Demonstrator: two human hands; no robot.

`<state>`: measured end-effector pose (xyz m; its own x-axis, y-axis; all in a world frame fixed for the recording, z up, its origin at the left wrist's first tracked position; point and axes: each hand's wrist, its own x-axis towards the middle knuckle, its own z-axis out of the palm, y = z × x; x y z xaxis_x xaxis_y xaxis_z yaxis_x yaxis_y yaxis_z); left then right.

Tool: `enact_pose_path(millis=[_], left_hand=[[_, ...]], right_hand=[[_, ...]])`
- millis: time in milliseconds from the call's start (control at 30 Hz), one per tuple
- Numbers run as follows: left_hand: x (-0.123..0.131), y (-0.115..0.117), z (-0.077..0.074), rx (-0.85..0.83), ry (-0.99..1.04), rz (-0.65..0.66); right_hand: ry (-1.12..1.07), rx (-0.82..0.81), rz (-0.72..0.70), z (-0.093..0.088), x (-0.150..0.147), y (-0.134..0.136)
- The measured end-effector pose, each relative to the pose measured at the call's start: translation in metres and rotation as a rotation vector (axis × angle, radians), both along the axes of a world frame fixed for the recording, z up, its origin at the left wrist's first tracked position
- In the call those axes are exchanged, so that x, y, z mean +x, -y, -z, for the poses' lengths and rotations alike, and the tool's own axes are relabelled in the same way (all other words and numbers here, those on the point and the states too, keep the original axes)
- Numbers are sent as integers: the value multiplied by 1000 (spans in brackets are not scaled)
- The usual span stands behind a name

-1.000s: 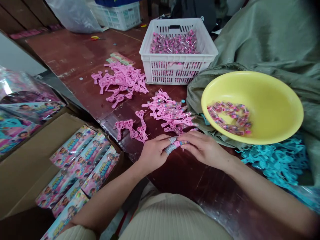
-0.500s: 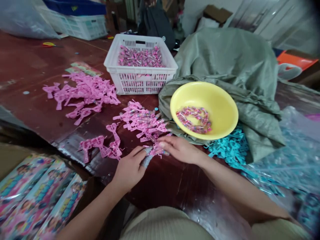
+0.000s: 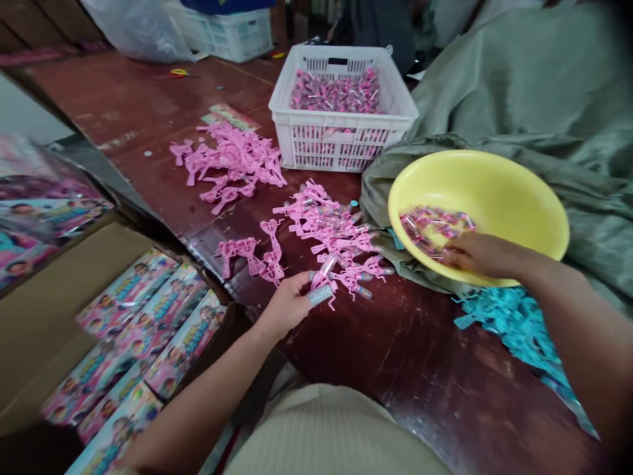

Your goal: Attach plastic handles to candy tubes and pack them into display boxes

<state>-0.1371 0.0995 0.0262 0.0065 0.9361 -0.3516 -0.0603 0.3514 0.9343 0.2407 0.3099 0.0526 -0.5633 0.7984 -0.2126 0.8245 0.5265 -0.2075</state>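
Observation:
My left hand (image 3: 291,305), with silvery tape around its thumb and a fingertip, pinches a pink plastic piece (image 3: 320,282) with a clear tube on it, just above the dark red table. Inside the yellow basin (image 3: 519,198), my right hand (image 3: 482,254) has its fingers curled down at the small clear tubes with pink ends (image 3: 435,224); what its fingertips hold is hidden. Beyond my left hand lies a heap of pink pieces fitted with tubes (image 3: 331,221). Several loose pink pieces (image 3: 252,254) are to its left, and a larger pink pile (image 3: 232,161) lies farther back.
A white crate (image 3: 346,142) of similar tubes stands behind the heaps. Turquoise plastic pieces (image 3: 514,323) lie under the basin's near side. Grey-green cloth (image 3: 544,99) covers the right back. An open carton (image 3: 44,316) of printed packs is at the left; yellow-handled scissors (image 3: 179,72) lie far back.
My right hand has left my left hand's side and gone right into the yellow basin. My left hand still holds a pink piece. The view has turned left, showing more of the carton.

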Motion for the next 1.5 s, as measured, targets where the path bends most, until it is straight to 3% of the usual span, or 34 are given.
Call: enact_pose_path(millis=[67, 133, 200, 267, 367, 500, 567, 667, 733, 867, 967, 1067, 1167, 1267, 1333, 1433, 1500], left_hand=[[-1, 2, 1, -54, 86, -10], [1, 3, 4, -105, 172, -19], [5, 3, 6, -143, 267, -25], [10, 3, 6, -155, 338, -21], [16, 4, 3, -116, 344, 4], [19, 5, -2, 58, 197, 27], [20, 6, -5, 179, 84, 21], [20, 9, -8, 296, -105, 41], [18, 10, -9, 317, -175, 63], [14, 10, -7, 349, -269, 95], [13, 3, 2, 429, -411, 121], [9, -9, 11, 506, -569, 184], [-2, -21, 12, 534, -864, 182], [-28, -30, 8, 479, -1243, -5], [-49, -37, 7, 307, -1464, -66], [-70, -46, 8, 14, -1599, 29], [-74, -51, 8, -80, -1579, 102]], right_hand=[[-144, 131, -4, -17, -18, 22], [-427, 186, -51, -32, -47, 59], [-729, -58, -113, -38, -84, 100], [-847, -246, -123, -32, -116, 132], [-846, -298, -167, -18, -140, 150], [-764, -125, -230, -14, -139, 145], [-754, -225, -180, -13, -139, 144], [-748, -469, 29, -6, -142, 147], [-745, -509, 118, -3, -143, 150], [-764, -416, 45, -5, -138, 150], [-695, -434, 15, -1, -135, 140], [-589, -428, 83, 11, -144, 130], [-487, -289, 201, 16, -154, 122], [-406, -54, 270, 11, -144, 107], [-410, 92, 306, 3, -122, 88], [-354, 264, 366, -6, -80, 46], [-311, 280, 344, -2, -59, 15]])
